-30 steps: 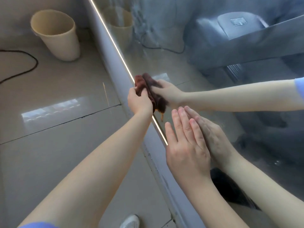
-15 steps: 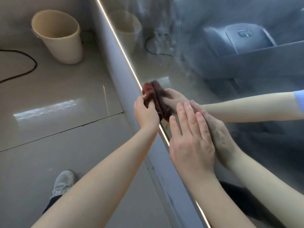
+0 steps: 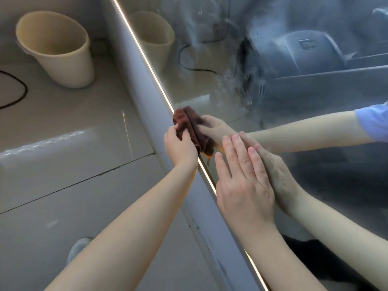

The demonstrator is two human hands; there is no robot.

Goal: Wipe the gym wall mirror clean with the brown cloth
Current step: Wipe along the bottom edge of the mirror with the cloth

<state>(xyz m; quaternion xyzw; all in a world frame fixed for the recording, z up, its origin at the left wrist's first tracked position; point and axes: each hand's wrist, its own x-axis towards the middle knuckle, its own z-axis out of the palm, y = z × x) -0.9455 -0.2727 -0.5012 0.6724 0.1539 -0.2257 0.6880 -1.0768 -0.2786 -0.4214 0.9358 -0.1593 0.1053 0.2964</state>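
Note:
The wall mirror (image 3: 273, 97) fills the right half of the view, hazy and streaked with wet smears and droplets. Along its left side runs a bright lit strip on a grey frame. My left hand (image 3: 180, 147) grips the bunched brown cloth (image 3: 181, 120) and holds it against the glass right at that lit edge. My right hand (image 3: 243, 183) lies flat on the mirror just right of the cloth, fingers straight and together. Both arms and the cloth are doubled as reflections in the glass.
A beige plastic bucket (image 3: 56, 47) stands on the tiled floor (image 3: 73, 154) at the far left by the wall. A black cable (image 3: 17, 95) curls at the left border. My grey shoe (image 3: 78, 248) shows under my left arm.
The view has shifted and drawn closer to the mirror. The cloth hand has slid a little along the lit edge; the right hand stays flat on the glass.

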